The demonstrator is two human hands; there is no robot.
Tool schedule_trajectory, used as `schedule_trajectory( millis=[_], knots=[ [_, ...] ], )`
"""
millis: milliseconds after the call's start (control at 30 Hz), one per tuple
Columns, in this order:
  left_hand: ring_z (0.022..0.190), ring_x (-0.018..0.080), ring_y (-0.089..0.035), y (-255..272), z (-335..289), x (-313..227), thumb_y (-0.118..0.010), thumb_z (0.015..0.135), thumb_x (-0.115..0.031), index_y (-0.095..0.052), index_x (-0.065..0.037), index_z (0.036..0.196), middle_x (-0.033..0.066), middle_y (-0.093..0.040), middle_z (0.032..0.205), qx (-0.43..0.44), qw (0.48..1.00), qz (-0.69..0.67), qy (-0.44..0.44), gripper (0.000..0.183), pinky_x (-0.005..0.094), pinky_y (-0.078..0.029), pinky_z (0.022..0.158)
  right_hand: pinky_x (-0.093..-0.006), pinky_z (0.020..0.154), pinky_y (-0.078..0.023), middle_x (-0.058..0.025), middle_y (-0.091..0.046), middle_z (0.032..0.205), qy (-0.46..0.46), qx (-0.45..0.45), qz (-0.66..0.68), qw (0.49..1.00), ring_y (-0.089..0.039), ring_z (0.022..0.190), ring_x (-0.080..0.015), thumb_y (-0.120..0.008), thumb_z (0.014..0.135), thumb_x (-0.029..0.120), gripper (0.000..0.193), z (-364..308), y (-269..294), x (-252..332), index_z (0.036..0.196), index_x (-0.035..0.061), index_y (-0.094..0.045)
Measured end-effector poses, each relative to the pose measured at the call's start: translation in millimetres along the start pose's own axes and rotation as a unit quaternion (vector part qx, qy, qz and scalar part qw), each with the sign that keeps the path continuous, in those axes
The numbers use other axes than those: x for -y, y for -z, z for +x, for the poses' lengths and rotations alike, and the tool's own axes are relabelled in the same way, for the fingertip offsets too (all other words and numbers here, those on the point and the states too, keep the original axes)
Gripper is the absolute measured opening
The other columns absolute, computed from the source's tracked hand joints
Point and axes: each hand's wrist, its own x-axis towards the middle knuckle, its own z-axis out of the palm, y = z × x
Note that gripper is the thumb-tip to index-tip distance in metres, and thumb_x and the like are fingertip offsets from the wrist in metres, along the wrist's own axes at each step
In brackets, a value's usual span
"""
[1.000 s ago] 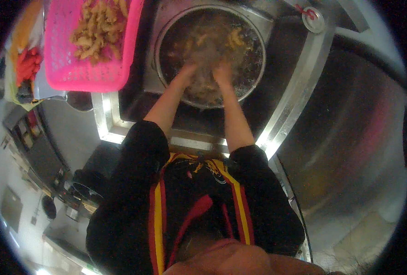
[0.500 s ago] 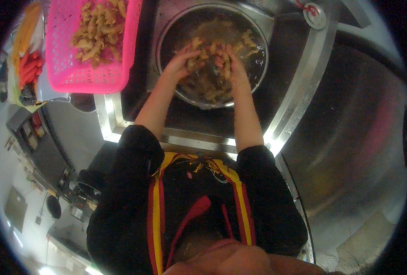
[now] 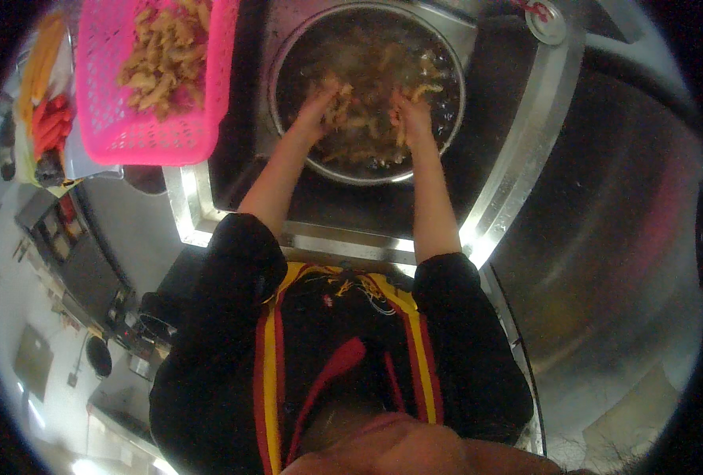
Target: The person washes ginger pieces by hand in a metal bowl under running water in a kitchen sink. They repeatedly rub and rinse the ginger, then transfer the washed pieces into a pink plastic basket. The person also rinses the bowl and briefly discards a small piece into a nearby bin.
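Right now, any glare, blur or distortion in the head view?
Head view: bright glare on the metal sink rim near its front corners; left hand and right hand look soft; ginger in the round metal basin is murky, hard to outline. Head view, edges: fisheye bends the sink rim's right side; picture corners go black.

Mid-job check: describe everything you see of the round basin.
The round basin looks like metal, with a thin, pale, shiny rim and a dark interior. It stands upright inside the sink, holding murky water and many knobbly, tan, ginger-like pieces. The left hand and right hand are inside it among the pieces, forearms crossing above its near rim. Whether either hand touches its wall is unclear, and its bottom is hidden.
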Motion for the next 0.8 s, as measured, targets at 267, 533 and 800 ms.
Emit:
schedule_trajectory(
  millis=[267,533,800],
  knots=[
    [0.091,0.0223,-0.059,-19,-21,-7,-0.06,0.082,-0.018,-0.044,-0.013,0.122,0.011,-0.059,0.107,0.116,0.992,-0.04,-0.018,0.044,0.0318,-0.048,0.078,-0.0229,0.04,-0.033,-0.002,-0.055,0.07,-0.087,0.082,0.257,0.959,-0.044,0.045,-0.0117,-0.063,0.08,0.036,0.039,-13,-5,16,0.108,0.0113,-0.053],
    [0.085,0.0233,-0.06,-41,-136,-95,-0.06,0.081,-0.011,-0.042,-0.008,0.121,0.0117,-0.058,0.103,0.221,0.954,-0.149,-0.134,0.044,0.0333,-0.049,0.073,-0.0201,0.04,-0.032,-0.0023,-0.056,0.077,0.051,0.245,0.284,0.926,-0.046,0.052,-0.0091,-0.059,0.084,0.027,0.028,-106,-57,182,0.105,0.0078,-0.053],
    [0.098,0.0226,-0.055,32,-192,-210,-0.044,0.092,-0.032,-0.042,-0.01,0.123,0.0106,-0.055,0.111,0.073,0.925,-0.107,-0.357,0.038,0.0365,-0.047,0.074,-0.0274,0.052,-0.046,-0.0081,-0.058,0.068,0.317,0.387,-0.084,0.862,-0.055,0.06,-0.0142,-0.053,0.088,0.019,0.017,-152,-224,293,0.093,0.0038,-0.058]
  ],
)
